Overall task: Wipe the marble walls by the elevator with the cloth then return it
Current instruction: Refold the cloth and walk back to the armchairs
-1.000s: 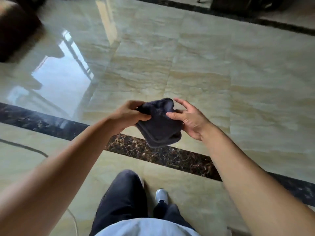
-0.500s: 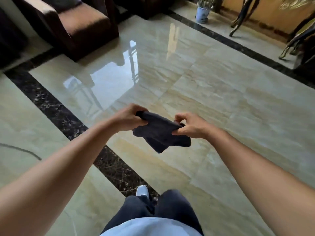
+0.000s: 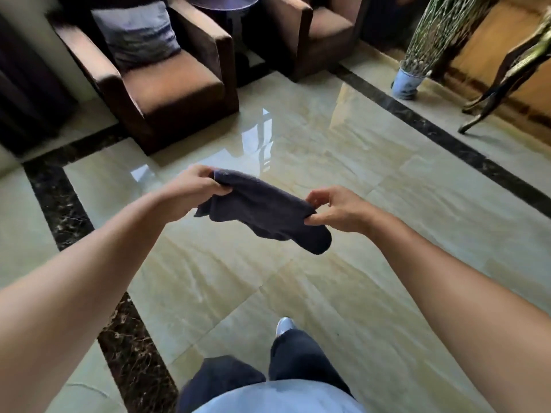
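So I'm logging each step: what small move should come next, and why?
Probably fold it into a pad: the dark blue terry cloth sags loosely between the left hand and right hand, and no marble wall is in view.

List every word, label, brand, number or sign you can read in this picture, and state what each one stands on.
None: no readable text appears anywhere.
The dark cloth held by the left hand and right hand shows no label.
The armchair, its cushion and the plant pot carry no visible writing.
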A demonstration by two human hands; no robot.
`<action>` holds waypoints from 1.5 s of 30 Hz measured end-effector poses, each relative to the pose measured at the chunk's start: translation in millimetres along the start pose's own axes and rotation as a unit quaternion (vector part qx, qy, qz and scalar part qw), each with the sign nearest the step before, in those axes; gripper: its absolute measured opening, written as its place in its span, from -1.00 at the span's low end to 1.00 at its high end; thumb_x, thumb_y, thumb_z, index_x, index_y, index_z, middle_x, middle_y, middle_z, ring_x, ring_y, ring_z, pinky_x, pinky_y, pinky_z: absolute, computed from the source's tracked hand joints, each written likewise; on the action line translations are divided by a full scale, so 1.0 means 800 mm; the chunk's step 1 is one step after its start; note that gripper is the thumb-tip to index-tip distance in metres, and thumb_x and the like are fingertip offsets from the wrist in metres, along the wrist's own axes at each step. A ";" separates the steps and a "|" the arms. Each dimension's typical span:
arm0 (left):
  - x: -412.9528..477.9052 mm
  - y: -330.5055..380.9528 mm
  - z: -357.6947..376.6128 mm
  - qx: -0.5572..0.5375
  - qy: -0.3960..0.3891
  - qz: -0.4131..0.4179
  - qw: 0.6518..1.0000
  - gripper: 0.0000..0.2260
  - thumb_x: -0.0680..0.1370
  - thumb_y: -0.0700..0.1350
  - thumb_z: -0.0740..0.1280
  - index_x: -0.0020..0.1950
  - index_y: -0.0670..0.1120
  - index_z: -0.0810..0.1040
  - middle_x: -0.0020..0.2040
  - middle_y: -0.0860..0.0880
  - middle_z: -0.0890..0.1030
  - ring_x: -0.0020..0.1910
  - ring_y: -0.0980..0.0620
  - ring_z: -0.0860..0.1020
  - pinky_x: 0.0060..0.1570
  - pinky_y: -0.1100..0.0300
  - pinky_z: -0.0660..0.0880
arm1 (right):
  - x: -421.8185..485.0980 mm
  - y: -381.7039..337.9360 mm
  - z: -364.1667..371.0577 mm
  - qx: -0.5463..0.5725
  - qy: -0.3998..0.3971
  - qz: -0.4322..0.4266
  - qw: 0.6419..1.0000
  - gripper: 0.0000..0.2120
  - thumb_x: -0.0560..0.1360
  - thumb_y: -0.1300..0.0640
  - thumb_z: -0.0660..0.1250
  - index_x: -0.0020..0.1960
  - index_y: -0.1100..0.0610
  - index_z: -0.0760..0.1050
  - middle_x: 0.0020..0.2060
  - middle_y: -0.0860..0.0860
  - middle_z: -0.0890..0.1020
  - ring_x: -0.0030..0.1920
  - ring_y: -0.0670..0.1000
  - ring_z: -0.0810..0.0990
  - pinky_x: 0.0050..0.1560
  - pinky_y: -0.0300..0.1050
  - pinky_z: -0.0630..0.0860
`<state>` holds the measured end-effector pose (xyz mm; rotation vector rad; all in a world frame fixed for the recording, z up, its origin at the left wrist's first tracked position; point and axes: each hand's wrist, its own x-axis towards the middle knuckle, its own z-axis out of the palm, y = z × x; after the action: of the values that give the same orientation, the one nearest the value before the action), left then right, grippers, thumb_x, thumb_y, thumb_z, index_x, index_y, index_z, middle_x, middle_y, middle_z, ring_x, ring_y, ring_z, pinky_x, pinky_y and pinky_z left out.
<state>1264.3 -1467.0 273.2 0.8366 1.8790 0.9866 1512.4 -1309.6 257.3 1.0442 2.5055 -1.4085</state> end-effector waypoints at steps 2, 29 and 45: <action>0.062 0.028 -0.020 -0.050 0.018 -0.021 0.998 -0.84 0.48 -0.30 0.35 -0.02 -0.11 0.66 -0.16 -0.12 0.65 -0.18 -0.06 0.59 -0.16 0.13 0.47 | 0.071 -0.009 -0.060 -0.006 0.000 -0.004 1.000 -0.87 0.34 0.17 0.49 -0.14 0.01 0.62 -0.14 0.04 0.70 -0.10 0.04 0.64 -0.03 -0.03 0.55; 1.232 0.326 -0.287 -0.118 0.087 -0.071 0.987 -0.86 0.53 -0.38 0.27 0.01 -0.26 0.59 -0.12 -0.21 0.55 -0.11 -0.11 0.56 -0.10 0.05 0.55 | 1.188 -0.051 -0.686 -0.082 0.084 -0.014 0.993 -0.92 0.52 0.13 0.36 0.00 0.07 0.56 -0.09 0.03 0.65 -0.10 0.04 0.58 -0.12 -0.20 0.39; 1.810 0.346 -0.577 -0.239 0.221 -0.150 0.933 -0.80 0.56 -0.38 0.25 0.10 -0.21 0.60 -0.14 -0.11 0.63 -0.23 0.00 0.60 -0.28 0.24 0.55 | 1.903 -0.206 -0.869 -0.183 -0.039 -0.092 0.978 -0.85 0.54 0.08 0.35 0.08 0.08 0.59 -0.08 -0.02 0.65 -0.11 -0.02 0.54 -0.06 -0.19 0.37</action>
<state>279.9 -283.4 146.6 0.0313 1.9232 1.4356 422.2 -30.9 193.5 0.6913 2.7139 -0.9423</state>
